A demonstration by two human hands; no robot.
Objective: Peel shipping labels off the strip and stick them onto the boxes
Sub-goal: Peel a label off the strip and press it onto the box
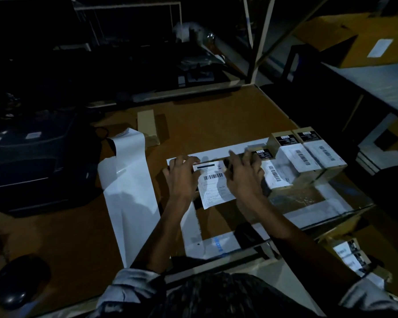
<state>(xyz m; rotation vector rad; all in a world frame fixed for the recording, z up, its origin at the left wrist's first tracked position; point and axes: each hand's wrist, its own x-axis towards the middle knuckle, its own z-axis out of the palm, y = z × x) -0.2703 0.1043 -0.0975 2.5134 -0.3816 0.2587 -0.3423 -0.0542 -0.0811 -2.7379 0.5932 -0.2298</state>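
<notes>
White barcode shipping label [213, 183] pressed flat on box by left hand [180, 177] and right hand [244, 177], fingers straight. Risk: uneven pressing traps wrinkles, skews label.

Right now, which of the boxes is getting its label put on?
The box under both hands, leftmost in the row. Its label hangs partly loose off the front, while the three boxes to its right already carry stuck labels.

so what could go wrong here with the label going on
The label hangs past the near edge of the box under the left hand and right hand, so it may set crooked or creased. The dim light could hide wrinkles. The loose strip could snag on an arm.
</notes>
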